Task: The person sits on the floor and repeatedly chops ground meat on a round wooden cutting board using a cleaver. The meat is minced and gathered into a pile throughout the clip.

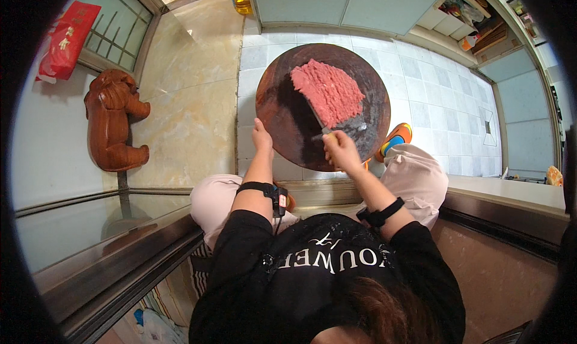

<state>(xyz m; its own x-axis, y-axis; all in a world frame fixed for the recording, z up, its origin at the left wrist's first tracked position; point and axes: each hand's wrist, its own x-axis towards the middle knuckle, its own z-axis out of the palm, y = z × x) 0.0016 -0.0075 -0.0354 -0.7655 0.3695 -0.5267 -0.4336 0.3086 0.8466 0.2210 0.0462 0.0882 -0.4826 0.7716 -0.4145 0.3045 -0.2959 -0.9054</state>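
Note:
A mass of minced pink meat (328,91) lies spread on a thick round wooden chopping block (288,138), its surface dark and wet in places. My right hand (342,151) grips the handle of a cleaver (326,129) near the block's front edge. The blade runs up along the left border of the meat and is mostly hidden by it. Against the left front rim of the block is my left hand (262,138), one digit pointing up. Its other fingers are hard to make out, so I cannot tell if they grip the rim.
The block stands low over a tiled floor (423,91), between my knees. An orange shoe (397,138) is close to its right side. A carved wooden animal figure (115,120) and a red bag (67,42) are at left. Pale cabinets (342,3) line the far side.

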